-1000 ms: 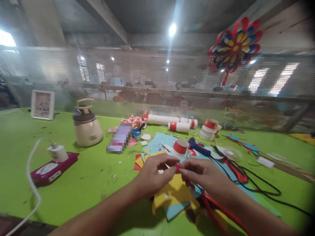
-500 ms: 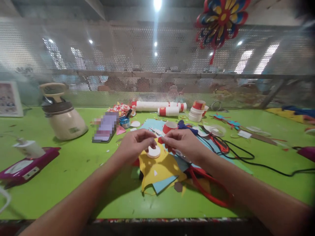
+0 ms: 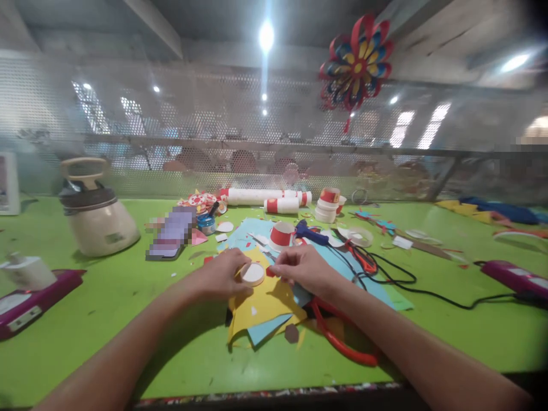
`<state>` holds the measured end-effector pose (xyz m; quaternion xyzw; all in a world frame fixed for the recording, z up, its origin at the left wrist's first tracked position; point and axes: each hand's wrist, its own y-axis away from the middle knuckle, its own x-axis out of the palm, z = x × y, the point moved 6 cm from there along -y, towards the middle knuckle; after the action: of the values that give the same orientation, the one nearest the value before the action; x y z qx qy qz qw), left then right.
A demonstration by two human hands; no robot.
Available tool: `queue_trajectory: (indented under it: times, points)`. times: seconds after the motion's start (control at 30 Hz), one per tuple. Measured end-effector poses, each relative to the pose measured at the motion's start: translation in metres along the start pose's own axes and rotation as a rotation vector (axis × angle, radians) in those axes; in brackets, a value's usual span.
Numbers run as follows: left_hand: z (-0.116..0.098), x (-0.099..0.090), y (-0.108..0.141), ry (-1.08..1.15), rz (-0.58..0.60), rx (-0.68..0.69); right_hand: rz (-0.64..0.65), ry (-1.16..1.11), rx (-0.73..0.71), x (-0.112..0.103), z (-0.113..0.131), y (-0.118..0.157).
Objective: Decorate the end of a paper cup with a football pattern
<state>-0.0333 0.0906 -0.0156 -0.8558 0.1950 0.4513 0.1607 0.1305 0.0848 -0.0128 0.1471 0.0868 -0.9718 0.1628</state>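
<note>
Handles (image 3: 363, 358) of a red tool lie nearest. Over yellow paper (image 3: 263, 305), the left hand (image 3: 226, 274) holds a white disc (image 3: 252, 274) by its rim, likely to leave the top face free. Just beside it, the right hand (image 3: 303, 268) pinches a small red piece (image 3: 270, 271) at the fingertips, probably for fine control. Beyond, a cup (image 3: 281, 236) sits beside a blue glue gun (image 3: 312, 234), seemingly within easy reach; farther off, joined cups (image 3: 257, 197) lie lengthwise.
</note>
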Motion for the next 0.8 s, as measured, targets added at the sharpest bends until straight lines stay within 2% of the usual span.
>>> queue_trajectory:
  times: [0.2,0.43,0.6,0.8]
  points:
    - [0.006,0.0,-0.003,0.01,-0.101,0.005,0.095,-0.074,0.053,0.013,-0.01,0.002]
    - [-0.004,-0.013,-0.001,0.293,-0.142,0.011,-0.034,-0.202,0.038,-0.005,-0.006,-0.004]
    - [-0.003,-0.006,-0.004,0.464,-0.138,-0.009,-0.11,-0.319,0.03,-0.015,-0.005,-0.005]
    - [-0.009,0.006,-0.01,0.682,-0.093,-0.047,-0.095,-0.369,0.002,-0.006,-0.005,-0.004]
